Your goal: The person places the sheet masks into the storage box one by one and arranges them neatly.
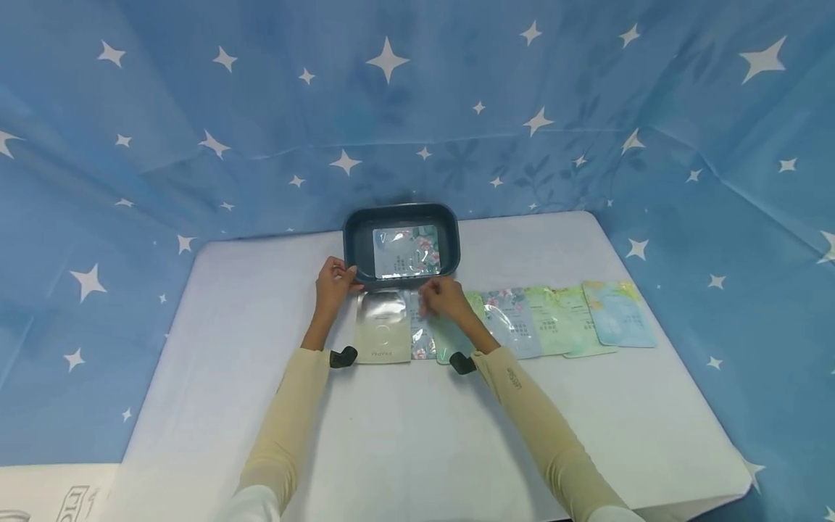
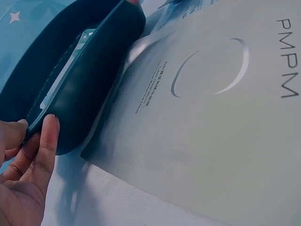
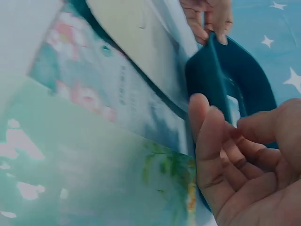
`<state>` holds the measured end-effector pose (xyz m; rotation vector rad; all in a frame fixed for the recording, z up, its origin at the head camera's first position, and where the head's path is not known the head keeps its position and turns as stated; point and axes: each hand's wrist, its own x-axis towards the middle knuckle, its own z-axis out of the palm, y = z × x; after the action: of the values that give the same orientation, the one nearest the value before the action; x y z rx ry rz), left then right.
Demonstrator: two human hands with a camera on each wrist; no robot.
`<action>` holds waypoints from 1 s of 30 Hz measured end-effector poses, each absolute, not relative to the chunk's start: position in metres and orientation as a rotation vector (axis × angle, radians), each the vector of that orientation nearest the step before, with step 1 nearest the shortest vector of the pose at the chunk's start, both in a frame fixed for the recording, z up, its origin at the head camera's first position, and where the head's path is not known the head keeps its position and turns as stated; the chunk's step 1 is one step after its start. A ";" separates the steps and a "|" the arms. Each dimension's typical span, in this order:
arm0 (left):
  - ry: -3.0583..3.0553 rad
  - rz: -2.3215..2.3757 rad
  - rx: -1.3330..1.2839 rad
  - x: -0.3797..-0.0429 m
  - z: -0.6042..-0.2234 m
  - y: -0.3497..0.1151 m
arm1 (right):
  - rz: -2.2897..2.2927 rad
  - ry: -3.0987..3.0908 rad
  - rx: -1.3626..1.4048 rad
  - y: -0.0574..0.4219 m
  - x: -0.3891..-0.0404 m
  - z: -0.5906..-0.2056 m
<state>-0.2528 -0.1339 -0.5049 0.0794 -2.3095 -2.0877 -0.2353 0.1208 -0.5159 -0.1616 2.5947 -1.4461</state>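
A dark teal plastic basin (image 1: 352, 250) stands at the back of the table with one floral mask packet (image 1: 406, 254) lying inside. My left hand (image 1: 334, 284) pinches the rim at its near left corner, thumb on one side and fingers on the other, as the left wrist view shows. My right hand (image 1: 445, 296) is by the near right corner, fingers loosely bent, with nothing seen between thumb and fingertips. Below the basin lie a cream-silver PMPM mask packet (image 1: 383, 333), a floral packet (image 1: 422, 341) and a pale green packet (image 1: 450, 337), partly overlapping.
Rightward the row goes on with a blue floral packet (image 1: 512, 326), yellow-green packets (image 1: 551, 319) and a light-blue packet (image 1: 620, 315) on top at the end. A white cloth covers the table (image 1: 404, 435). A blue star-patterned curtain (image 1: 404, 109) hangs close behind the basin.
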 end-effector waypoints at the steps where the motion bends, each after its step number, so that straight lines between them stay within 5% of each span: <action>1: -2.308 -2.093 0.078 -0.253 -0.505 -0.133 | -1.416 2.582 -0.145 0.120 -0.234 -0.517; 30: -2.295 -2.030 0.116 -0.265 -0.537 -0.135 | -1.357 2.439 -0.114 0.101 -0.219 -0.527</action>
<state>-0.2654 -0.1348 -0.5365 0.1158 -2.2952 -2.0302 -0.2185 0.1005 -0.5271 -0.1143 2.4391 -1.3567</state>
